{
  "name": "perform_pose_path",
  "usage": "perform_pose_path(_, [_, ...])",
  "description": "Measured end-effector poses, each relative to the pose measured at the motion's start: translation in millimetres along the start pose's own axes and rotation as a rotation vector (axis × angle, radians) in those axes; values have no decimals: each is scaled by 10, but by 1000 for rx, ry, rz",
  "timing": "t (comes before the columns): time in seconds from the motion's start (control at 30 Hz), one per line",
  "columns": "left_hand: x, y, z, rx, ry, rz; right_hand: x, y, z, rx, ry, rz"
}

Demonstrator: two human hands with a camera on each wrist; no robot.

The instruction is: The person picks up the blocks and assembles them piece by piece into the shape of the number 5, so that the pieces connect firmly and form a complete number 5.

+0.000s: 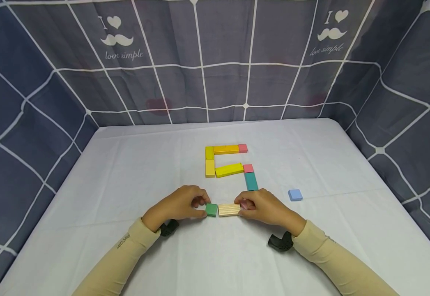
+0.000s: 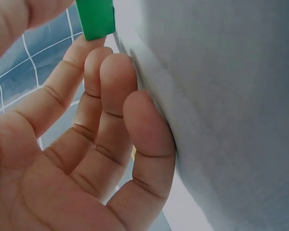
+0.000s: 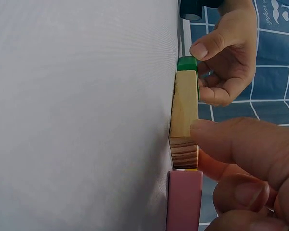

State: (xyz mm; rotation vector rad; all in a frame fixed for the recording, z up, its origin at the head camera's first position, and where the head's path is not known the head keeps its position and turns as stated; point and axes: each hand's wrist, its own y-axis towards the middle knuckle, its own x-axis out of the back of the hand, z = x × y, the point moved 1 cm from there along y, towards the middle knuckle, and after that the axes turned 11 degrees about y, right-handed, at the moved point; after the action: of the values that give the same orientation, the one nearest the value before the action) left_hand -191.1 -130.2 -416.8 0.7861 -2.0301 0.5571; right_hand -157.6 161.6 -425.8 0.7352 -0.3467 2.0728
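Observation:
Between the thumb and index finger of my left hand [image 1: 181, 202] is a small green block [image 1: 211, 210], pinched low over the white table. The other fingers curl beside it in the left wrist view. My right hand [image 1: 264, 205] pinches a plain wooden block [image 1: 229, 210] near its right end. Lined up in a row, the green block lies just left of the wooden one. A pink block [image 3: 184, 199] sits close to the wooden block's near end in the right wrist view, mostly covered by my right hand in the head view.
Beyond my hands, yellow blocks [image 1: 210, 168] and pink blocks [image 1: 242, 148] form an angular figure, continued by a teal block [image 1: 251, 181] reaching down toward my right hand. A loose blue block [image 1: 295, 195] lies to the right. Dark checked cloth [image 1: 222, 88] walls the table's back and sides.

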Motion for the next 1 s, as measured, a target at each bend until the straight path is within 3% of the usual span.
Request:
perform_pose_path(0.63, [8,17,-17,-25,26,4,26,0,-13,6,5,2])
perform_pose_path(1.0, [7,-2,-22,-7,24,20,257,-45,-9,57,105,29])
